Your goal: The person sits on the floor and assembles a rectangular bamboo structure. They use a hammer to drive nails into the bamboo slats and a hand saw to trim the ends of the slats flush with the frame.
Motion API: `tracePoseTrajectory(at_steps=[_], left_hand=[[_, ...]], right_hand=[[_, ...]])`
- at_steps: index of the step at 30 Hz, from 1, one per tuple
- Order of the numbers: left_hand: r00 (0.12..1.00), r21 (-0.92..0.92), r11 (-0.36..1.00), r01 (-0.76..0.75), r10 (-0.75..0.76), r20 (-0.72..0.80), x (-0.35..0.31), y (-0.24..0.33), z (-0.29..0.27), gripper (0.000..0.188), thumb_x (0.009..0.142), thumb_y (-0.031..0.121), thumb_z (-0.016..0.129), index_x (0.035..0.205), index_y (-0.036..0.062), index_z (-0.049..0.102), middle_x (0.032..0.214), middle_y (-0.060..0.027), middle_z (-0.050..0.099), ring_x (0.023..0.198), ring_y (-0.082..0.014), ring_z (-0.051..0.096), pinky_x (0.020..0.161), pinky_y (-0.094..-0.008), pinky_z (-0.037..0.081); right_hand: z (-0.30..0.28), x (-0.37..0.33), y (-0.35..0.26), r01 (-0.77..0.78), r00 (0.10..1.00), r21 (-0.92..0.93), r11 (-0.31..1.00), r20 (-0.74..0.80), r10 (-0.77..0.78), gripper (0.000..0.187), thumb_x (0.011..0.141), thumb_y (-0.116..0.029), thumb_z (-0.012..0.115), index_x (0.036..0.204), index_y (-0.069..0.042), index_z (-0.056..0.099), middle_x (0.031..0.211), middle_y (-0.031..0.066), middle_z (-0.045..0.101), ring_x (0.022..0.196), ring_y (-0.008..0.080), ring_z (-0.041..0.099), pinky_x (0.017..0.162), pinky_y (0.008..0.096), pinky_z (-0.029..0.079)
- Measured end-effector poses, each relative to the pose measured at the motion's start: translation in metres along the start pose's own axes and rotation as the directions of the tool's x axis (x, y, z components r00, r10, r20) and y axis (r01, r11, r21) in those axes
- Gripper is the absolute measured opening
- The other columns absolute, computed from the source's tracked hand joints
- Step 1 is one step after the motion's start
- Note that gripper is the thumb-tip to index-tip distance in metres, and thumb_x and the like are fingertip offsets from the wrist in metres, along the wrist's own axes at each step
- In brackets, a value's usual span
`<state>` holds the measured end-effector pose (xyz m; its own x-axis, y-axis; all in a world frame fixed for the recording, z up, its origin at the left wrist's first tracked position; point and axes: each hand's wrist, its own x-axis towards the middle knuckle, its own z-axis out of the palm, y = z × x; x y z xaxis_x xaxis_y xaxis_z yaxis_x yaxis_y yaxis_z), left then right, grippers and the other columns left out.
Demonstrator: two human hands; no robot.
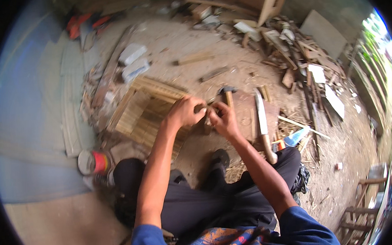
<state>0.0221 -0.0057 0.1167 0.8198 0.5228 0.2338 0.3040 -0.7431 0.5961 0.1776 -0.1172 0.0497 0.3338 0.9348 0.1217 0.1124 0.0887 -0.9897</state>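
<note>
My left hand [186,112] and my right hand [224,120] meet in front of me, fingertips close together. Both are closed in a pinch; whatever is between the fingers is too small and blurred to name. Below and left of my left hand sits a slatted wooden or bamboo frame [135,115], its near right part behind my left forearm. Just beyond my right hand, a hammer [229,95] lies on a brown board [245,115]. To its right lies a large knife [261,114] with a wooden handle, the handle toward my right knee.
A tin [86,163] with a red and yellow band stands by my left knee. A blue bottle-like item [297,136] lies past the knife handle among thin strips. Two pale blocks [134,61] lie farther off at left. Wood scraps [290,49] pile up at the far right.
</note>
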Motion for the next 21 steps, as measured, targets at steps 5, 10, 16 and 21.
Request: tracePoseTrajectory(at_steps=[5, 10, 16, 21], left_hand=[[0.992, -0.116, 0.987, -0.111, 0.117, 0.045, 0.026, 0.039, 0.011, 0.024, 0.082, 0.020, 0.067, 0.095, -0.0003, 0.070, 0.093, -0.0203, 0.070, 0.091, -0.0356, 0.068, 0.081, -0.0400, 0.052], [0.989, -0.138, 0.983, -0.124, 0.133, 0.061, 0.040, 0.071, 0.029, 0.023, 0.084, 0.019, 0.067, 0.091, -0.0020, 0.070, 0.089, -0.0190, 0.071, 0.083, -0.0334, 0.068, 0.073, -0.0384, 0.052], [0.982, -0.071, 0.981, -0.179, 0.182, 0.046, 0.041, 0.085, 0.051, 0.022, 0.083, 0.022, 0.067, 0.089, 0.0015, 0.072, 0.090, -0.0164, 0.071, 0.082, -0.0328, 0.068, 0.077, -0.0387, 0.050], [0.991, -0.073, 0.991, -0.108, 0.114, 0.074, 0.037, 0.087, 0.063, 0.021, 0.083, 0.024, 0.067, 0.086, 0.0038, 0.072, 0.088, -0.0137, 0.071, 0.081, -0.0322, 0.067, 0.078, -0.0382, 0.046]], right_hand=[[-0.044, -0.019, -0.016, 0.059, 0.996, -0.082, 0.995, -0.065, -0.064, 0.024, 0.087, -0.014, 0.067, 0.104, 0.004, 0.063, 0.070, 0.0057, 0.058, 0.065, 0.0082, 0.054, 0.057, 0.0282, 0.046], [-0.076, -0.042, -0.028, 0.041, 0.994, -0.079, 0.996, -0.100, -0.048, 0.026, 0.087, -0.014, 0.066, 0.106, 0.004, 0.063, 0.068, 0.0055, 0.058, 0.063, 0.0081, 0.053, 0.055, 0.0281, 0.046], [-0.092, -0.063, -0.038, 0.059, 0.993, 0.031, 0.998, -0.105, -0.056, 0.015, 0.095, -0.012, 0.061, 0.099, 0.003, 0.063, 0.072, -0.0022, 0.057, 0.063, 0.0027, 0.050, 0.053, 0.0216, 0.042], [-0.097, -0.071, -0.034, 0.036, 0.996, 0.030, 0.999, -0.087, -0.033, 0.016, 0.095, -0.012, 0.061, 0.101, 0.003, 0.063, 0.073, -0.0013, 0.058, 0.064, 0.0030, 0.051, 0.054, 0.0218, 0.043]])
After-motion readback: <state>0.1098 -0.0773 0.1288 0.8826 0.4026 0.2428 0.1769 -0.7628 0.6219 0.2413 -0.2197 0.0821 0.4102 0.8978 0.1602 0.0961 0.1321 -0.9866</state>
